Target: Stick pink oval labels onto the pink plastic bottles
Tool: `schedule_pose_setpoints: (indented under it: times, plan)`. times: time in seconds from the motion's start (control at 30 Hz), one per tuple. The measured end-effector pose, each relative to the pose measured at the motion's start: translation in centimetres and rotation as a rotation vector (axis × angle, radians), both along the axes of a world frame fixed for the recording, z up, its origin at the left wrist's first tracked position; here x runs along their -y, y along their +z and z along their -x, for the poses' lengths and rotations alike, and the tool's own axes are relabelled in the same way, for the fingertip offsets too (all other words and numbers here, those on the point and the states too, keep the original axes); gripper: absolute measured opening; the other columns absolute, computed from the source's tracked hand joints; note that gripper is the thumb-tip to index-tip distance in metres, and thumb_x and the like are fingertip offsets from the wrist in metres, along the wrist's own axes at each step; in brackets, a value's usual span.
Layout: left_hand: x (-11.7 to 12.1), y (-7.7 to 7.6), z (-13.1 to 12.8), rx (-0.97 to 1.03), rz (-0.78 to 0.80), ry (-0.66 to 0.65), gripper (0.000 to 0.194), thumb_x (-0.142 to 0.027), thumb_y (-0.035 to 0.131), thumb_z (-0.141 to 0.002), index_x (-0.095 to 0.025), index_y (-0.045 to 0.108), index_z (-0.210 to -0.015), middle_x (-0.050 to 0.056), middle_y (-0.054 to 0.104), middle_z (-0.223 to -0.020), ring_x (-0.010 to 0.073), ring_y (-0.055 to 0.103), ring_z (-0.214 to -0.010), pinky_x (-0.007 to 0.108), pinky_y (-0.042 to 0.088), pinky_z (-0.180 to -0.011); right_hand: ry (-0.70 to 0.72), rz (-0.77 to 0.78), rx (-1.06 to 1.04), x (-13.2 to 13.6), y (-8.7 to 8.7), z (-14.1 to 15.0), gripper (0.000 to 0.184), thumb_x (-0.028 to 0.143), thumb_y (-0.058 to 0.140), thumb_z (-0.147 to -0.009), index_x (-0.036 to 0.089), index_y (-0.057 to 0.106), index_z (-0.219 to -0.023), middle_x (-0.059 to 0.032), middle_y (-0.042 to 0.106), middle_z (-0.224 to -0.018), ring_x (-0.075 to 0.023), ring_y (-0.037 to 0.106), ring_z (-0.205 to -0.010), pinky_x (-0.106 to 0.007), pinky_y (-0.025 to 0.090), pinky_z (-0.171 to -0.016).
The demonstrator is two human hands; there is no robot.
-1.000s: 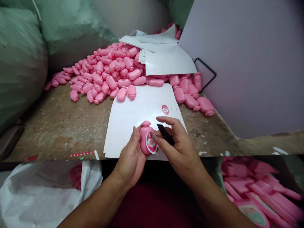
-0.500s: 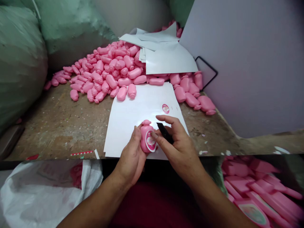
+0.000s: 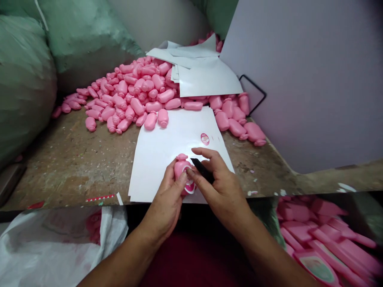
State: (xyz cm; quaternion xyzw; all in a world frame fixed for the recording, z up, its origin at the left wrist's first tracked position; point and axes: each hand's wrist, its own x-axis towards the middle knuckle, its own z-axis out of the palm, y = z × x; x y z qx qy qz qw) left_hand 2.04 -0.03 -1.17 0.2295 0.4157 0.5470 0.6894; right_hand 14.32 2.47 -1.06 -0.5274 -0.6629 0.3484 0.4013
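Observation:
My left hand [image 3: 166, 199] is wrapped round a small pink plastic bottle [image 3: 180, 164], upright just above the table's front edge. An oval pink-and-white sticker [image 3: 189, 186] is on the bottle's front, partly covered by my fingers and thumbs. My left thumb lies over the sticker's left side. My right hand [image 3: 223, 187] grips a short black tool with a slanted, blade-like tip [image 3: 202, 169], its thumb touching the sticker and its index finger stretched out. Below the hands lies a stack of white sheets [image 3: 149, 163], with one oval sticker [image 3: 205, 139] on the top sheet.
A heap of pink bottles [image 3: 137, 85] covers the back of the worn table [image 3: 72, 159], with loose white sheets [image 3: 206, 77] on it. Green sacks [image 3: 24, 79] stand left, a pale panel [image 3: 314, 79] right. Below are a white bag [image 3: 54, 247] and several pink parts [image 3: 323, 235].
My left thumb has moved from beside the bottle onto its sticker, and the bottle has turned slightly. My right hand keeps the black tool. The whole view has shifted a little.

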Motion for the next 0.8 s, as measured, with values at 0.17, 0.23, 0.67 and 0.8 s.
schedule_pose_setpoints:
  times: [0.17,0.23,0.67,0.8]
  plan:
    - [0.5,-0.9,-0.1,-0.159,-0.079,0.030,0.045,-0.037,0.066,-0.091,-0.029,0.057,-0.134,0.004,0.054,-0.148,0.0241,0.041,-0.144,0.041,0.026,-0.122,-0.015,-0.151,0.282,-0.1,0.4,-0.3,0.032,0.032,0.056,-0.093,0.022,0.061,-0.124,-0.0059,0.074,-0.089,-0.0246,0.067,-0.069,-0.035,0.048,-0.063]
    - [0.6,-1.2,-0.2,-0.148,-0.084,0.027,0.043,-0.037,0.066,-0.091,-0.029,0.058,-0.133,0.003,0.055,-0.147,0.0235,0.041,-0.143,0.040,0.027,-0.122,-0.009,-0.180,0.389,-0.2,0.7,-0.5,0.031,0.034,0.058,-0.093,0.023,0.064,-0.121,-0.0066,0.075,-0.087,-0.0269,0.067,-0.067,-0.036,0.046,-0.061]
    - [0.8,0.6,1.0,0.007,0.044,-0.170,0.066,-0.010,0.073,-0.076,-0.027,0.052,-0.137,0.006,0.062,-0.133,0.0199,0.061,-0.115,0.030,0.054,-0.088,0.117,0.110,-0.090,-1.6,0.6,-1.6,0.026,0.035,0.074,-0.079,0.023,0.065,-0.099,0.0035,0.066,-0.083,-0.0141,0.060,-0.072,-0.026,0.044,-0.065]
    - [0.8,0.5,1.5,0.075,0.083,-0.282,0.079,0.000,0.073,-0.066,-0.028,0.054,-0.137,0.004,0.054,-0.145,0.0199,0.062,-0.117,0.027,0.052,-0.090,0.100,0.137,-0.196,-2.4,0.0,-1.3,0.017,0.037,0.067,-0.083,0.021,0.062,-0.084,0.0034,0.061,-0.073,-0.0132,0.055,-0.067,-0.027,0.043,-0.064]
